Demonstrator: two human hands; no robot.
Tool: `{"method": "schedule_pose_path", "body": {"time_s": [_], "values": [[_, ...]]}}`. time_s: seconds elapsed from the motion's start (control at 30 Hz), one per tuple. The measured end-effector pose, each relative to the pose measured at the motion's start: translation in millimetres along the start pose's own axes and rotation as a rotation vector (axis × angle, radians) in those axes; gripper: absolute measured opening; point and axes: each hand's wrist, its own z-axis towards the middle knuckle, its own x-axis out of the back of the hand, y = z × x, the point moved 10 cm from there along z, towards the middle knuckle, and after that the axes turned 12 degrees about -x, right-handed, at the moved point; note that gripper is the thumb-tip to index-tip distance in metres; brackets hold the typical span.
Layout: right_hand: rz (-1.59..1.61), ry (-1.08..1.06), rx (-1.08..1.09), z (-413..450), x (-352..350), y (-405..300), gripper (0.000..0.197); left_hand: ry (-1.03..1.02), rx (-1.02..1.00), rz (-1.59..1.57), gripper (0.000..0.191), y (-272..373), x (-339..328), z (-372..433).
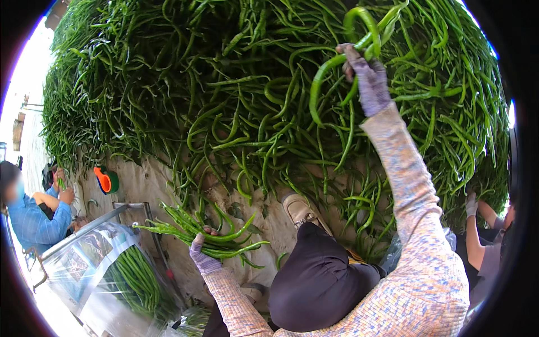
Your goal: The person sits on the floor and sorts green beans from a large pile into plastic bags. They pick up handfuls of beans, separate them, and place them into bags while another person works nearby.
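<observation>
My left hand (pixel 205 252), in a fingerless-looking purple glove, grips a loose bunch of long green chili peppers (pixel 198 229) above the pale ground sheet. My right hand (pixel 365 78), gloved the same way, is raised at the upper right with several long curled green peppers (pixel 326 80) in its fingers. Beneath and beyond it rises a large heap of long green peppers (pixel 236 84), spread across the whole upper view. Part of the right hand's grip is hidden behind the glove.
At lower left a metal frame (pixel 153 223) holds a clear plastic bag (pixel 80 269) with aligned peppers (pixel 137 280). An orange tape dispenser (pixel 108 181) lies on the pale sheet (pixel 147 177). A person in a blue shirt (pixel 38 221) sits at left; another person's arm (pixel 476 238) reaches in at right.
</observation>
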Motion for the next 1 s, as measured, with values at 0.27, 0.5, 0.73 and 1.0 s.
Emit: {"method": "schedule_pose_path", "body": {"time_s": [0.27, 0.5, 0.73, 1.0], "values": [[0.397, -0.441, -0.678, -51.9, -174.1, 117.3, 0.02, -0.013, 0.029, -0.094, 0.03, -9.1, 15.1, 14.0], [0.643, -0.04, -0.859, -10.8, -310.3, 290.6, 0.021, 0.015, -0.004, -0.171, 0.034, -4.5, 27.0, 31.4], [0.417, 0.123, -1.008, 40.7, -314.2, 327.2, 0.019, 0.042, -0.01, -0.137, 0.033, 1.5, 41.1, 41.8], [0.199, 0.148, -1.053, 4.6, -341.7, 314.6, 0.022, 0.093, -0.078, -0.149, 0.039, 20.6, 47.4, 29.8]]}}
